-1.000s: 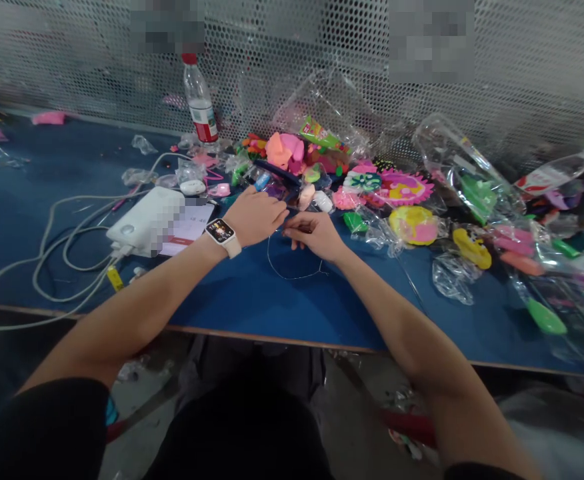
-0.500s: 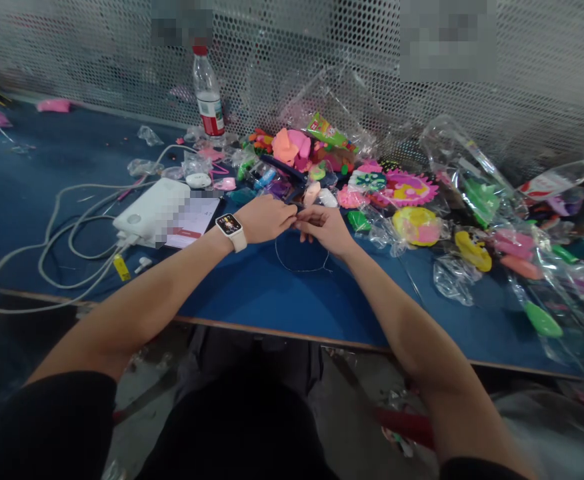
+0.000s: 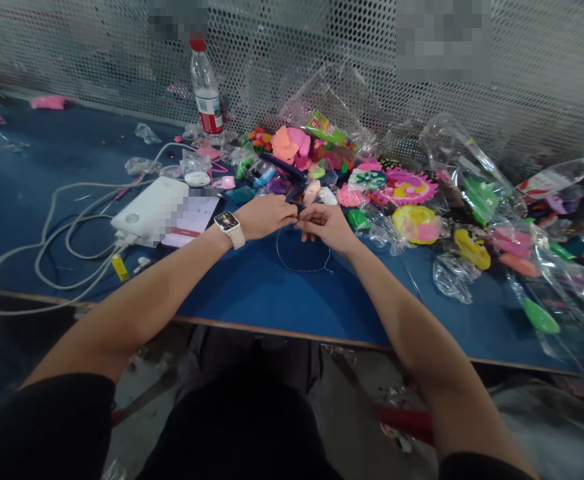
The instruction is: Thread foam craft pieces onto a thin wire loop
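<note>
My left hand [image 3: 272, 217], with a white-strapped watch on the wrist, is closed with its fingertips pinched together. Against it, fingertip to fingertip, my right hand [image 3: 326, 225] is pinched too, other fingers curled. A thin pale thread [image 3: 303, 270] hangs in a loop below both hands, over the blue table, with a small knot or frayed end at its right side. The spot where the thread enters the fingers is hidden, as is anything small between them. Just behind the hands lie a peach clay piece [image 3: 312, 193] and a dark blue strip [image 3: 282, 165].
Left of my hands are a phone [image 3: 192, 217], a white power bank [image 3: 149, 207] with looping cables, and an earbud [image 3: 142, 265]. A bottle [image 3: 207, 100] stands at the mesh panel. Colourful clay pieces and clear wrappers [image 3: 455, 277] crowd the back and right.
The hands stay pinched together in almost the same place, with only slight finger movement. The thread loop has barely shifted, and the whole view has moved a little.
</note>
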`<state>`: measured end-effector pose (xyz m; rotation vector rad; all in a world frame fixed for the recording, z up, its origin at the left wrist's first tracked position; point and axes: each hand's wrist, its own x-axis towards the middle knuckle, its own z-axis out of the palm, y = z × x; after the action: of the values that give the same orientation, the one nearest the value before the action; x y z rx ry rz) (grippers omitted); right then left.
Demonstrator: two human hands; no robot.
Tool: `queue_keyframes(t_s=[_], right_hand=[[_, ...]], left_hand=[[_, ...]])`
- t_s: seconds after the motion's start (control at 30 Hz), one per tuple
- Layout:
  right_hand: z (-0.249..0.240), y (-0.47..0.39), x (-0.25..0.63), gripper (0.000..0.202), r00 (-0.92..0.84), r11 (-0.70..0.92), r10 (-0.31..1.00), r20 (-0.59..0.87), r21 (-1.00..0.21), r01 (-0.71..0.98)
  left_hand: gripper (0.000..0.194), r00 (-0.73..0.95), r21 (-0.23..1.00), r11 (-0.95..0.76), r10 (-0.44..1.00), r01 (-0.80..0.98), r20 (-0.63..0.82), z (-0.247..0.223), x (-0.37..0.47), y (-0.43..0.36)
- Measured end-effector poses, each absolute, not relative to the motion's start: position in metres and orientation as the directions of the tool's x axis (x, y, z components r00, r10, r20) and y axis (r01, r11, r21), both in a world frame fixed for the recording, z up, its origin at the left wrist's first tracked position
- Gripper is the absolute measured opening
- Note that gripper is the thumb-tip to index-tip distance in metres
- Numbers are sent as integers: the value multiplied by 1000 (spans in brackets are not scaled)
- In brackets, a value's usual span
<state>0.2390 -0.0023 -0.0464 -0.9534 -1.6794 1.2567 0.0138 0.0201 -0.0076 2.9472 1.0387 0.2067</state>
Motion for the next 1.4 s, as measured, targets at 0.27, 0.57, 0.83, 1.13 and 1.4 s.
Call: queue_keyframes(t_s=[0.27,0.57,0.83,1.13,1.4], right_hand=[[-44,-3,240,33,-394,245,902,179,-961,125],[-42,-3,240,36,-385,269,900,204,-955,123],[-33,-9,235,39,-341,213,928,149,-964,158],[-35,-6,240,39,-376,160,920,113,-982,96],[-33,-6,242,37,-355,132,932,75,-981,140]], left_hand=[[33,778,145,-790,613,596,139,-18,12,28],[31,737,141,-746,665,651,119,-18,14,26],[32,718,191,-732,680,654,148,-21,16,25],[28,737,261,-752,654,606,171,-20,14,28],[28,717,291,-736,670,611,193,-23,13,29]])
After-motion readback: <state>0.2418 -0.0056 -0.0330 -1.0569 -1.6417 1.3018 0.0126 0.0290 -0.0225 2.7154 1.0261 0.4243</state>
